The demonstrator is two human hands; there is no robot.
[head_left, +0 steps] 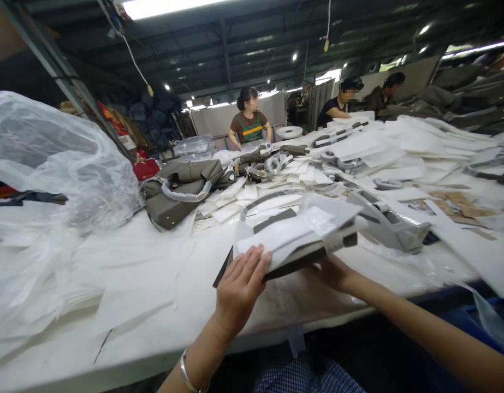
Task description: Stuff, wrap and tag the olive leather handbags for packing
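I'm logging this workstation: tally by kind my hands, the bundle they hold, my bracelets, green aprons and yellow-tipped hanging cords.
Left hand and right hand: 2
Dark bundle topped with white sheets: 1
Silver bracelet: 1
Green apron: 1
Yellow-tipped hanging cords: 2
Total: 7

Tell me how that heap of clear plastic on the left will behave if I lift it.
The plastic heap is probably floppy, given its crumpled folds, and likely light for its bulk, since it looks thin and see-through.
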